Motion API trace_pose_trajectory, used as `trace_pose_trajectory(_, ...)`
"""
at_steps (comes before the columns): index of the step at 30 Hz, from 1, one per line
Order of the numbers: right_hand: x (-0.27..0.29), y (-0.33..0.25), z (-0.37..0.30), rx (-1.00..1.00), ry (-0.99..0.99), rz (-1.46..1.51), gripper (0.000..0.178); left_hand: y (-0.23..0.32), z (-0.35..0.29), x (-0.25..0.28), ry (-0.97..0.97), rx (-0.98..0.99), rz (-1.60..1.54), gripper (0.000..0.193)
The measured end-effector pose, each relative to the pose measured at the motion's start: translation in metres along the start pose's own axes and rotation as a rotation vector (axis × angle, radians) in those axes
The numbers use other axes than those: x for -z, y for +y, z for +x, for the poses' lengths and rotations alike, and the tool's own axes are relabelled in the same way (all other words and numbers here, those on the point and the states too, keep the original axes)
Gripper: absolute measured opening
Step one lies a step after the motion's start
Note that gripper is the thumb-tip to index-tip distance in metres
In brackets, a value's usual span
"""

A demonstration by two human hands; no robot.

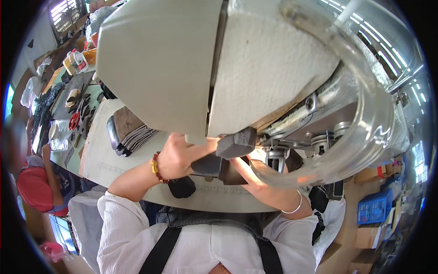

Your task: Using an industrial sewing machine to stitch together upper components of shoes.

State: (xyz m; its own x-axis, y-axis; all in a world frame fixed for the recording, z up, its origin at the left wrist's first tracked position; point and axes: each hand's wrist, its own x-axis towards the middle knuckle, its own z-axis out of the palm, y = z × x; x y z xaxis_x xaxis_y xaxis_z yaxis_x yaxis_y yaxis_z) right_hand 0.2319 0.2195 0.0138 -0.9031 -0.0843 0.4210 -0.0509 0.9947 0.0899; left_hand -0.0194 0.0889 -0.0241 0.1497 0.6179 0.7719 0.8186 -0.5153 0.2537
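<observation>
My left hand (179,156), with a red and yellow bracelet at its wrist, reaches in from the left with its fingers closed at a dark grey cloth piece (207,165). A grey, block-shaped padded end (236,143) stands up by its fingertips; whether it belongs to the same cloth is unclear. My right hand (246,170) lies across from it, beside the lit needle area of a sewing machine (276,157). Cloth, padded end and machine hide most of its fingers. A black cloth piece (182,186) rests below my left wrist.
The white machine head (159,64) fills the upper middle, and a clear curved tube (372,123) arcs on the right. Folded cloth pieces (130,130) lie stacked on the left worktop. Beyond are red-handled scissors (74,120), bottles (78,60) and a person in a red cap (34,189).
</observation>
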Motion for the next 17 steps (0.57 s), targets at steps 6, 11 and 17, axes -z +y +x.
trace_pose_trajectory(6,0.007,-0.008,0.01,0.108,0.13,0.079,0.041,0.005,0.0,0.004,0.017,0.18,-0.213,0.045)
trace_pose_trajectory(11,-0.003,-0.013,0.009,0.169,0.304,0.066,0.018,0.004,-0.002,0.0,0.027,0.074,-0.243,0.046)
trace_pose_trajectory(17,-0.011,-0.015,0.003,0.165,0.331,-0.017,0.013,-0.011,-0.012,-0.003,-0.036,-0.148,-0.032,0.048)
